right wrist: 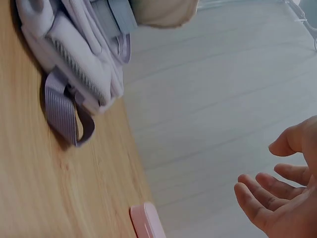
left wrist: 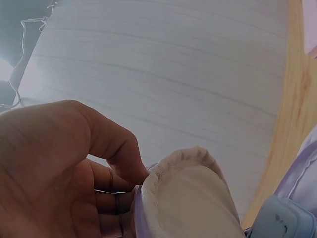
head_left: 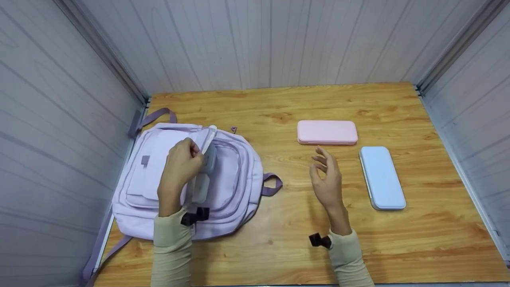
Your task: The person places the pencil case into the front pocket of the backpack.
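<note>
A lilac backpack [head_left: 243, 187] lies on the table at the left, its front pocket open. My left hand [head_left: 181, 163] pinches the edge of the pocket's front panel [left wrist: 193, 193] between thumb and fingers and holds it up. The panel's pale lining faces the left wrist view. Inside the opening sits a grey-blue case [head_left: 210, 159], partly hidden by the panel, with a whitish piece [head_left: 200, 189] below it. My right hand [head_left: 327, 179] is raised over the table with fingers loosely bent and nothing in them. Just beyond its fingertips in the head view lies a pink pencil case [head_left: 327, 132].
A light blue pencil case [head_left: 382, 177] lies to the right of my right hand. The backpack's loop handle [head_left: 272, 184] sticks out toward the middle of the wooden table [head_left: 275, 255]. Pale panelled walls [head_left: 255, 44] stand at the back and both sides.
</note>
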### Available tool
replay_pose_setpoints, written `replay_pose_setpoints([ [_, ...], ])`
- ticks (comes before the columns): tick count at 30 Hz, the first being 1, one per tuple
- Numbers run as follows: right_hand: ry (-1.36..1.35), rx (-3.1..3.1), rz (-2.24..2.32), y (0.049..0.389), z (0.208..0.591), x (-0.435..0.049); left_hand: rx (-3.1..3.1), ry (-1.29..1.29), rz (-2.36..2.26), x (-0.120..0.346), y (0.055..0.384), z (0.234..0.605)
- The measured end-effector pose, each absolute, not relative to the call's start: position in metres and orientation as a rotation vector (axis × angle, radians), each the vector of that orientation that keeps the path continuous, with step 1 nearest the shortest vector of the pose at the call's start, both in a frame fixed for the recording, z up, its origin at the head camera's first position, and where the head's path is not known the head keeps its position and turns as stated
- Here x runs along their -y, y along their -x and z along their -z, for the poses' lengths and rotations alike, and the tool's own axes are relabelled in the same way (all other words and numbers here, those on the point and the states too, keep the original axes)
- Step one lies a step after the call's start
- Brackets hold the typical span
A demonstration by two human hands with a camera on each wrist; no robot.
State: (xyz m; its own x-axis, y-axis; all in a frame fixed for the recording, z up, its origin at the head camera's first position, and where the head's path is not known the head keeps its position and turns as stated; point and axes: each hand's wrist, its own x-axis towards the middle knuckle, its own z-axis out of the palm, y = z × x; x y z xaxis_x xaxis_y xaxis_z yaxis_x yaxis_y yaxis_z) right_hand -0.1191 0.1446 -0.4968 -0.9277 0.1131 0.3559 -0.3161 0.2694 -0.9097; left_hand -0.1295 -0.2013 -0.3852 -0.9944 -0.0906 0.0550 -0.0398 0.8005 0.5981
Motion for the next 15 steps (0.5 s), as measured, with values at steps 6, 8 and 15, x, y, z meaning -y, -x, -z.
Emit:
replay_pose_setpoints([
  [6, -0.036, 2.195, -1.628, 0.117, 0.499, -0.173, 2.911, -0.115, 0.969, 0.203, 0.129, 0.386],
  [8, 0.008, 2.205, -1.609, 0.117, 0.501, -0.183, 2.909, -0.117, 0.976, 0.203, 0.129, 0.386],
  [15, 0.114, 2.249, -1.516, 0.109, 0.509, -0.214, 2.889, -0.104, 0.987, 0.204, 0.128, 0.386],
])
